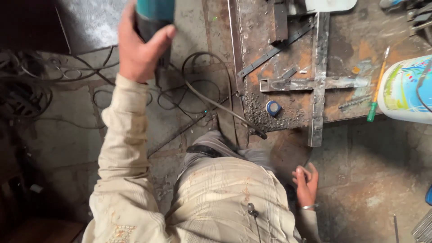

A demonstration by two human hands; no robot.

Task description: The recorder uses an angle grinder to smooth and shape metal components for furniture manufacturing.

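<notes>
We see one package: a round white plastic bucket (405,90) with a printed label of blue, green and yellow swirls, lying at the right edge of the rusty steel worktable (346,54), well apart from both hands, up and right of our right hand (306,182). One small label: a round blue-and-white sticker disc (272,107) on the table's near edge, above the right hand. No signs or screens in view.
</notes>
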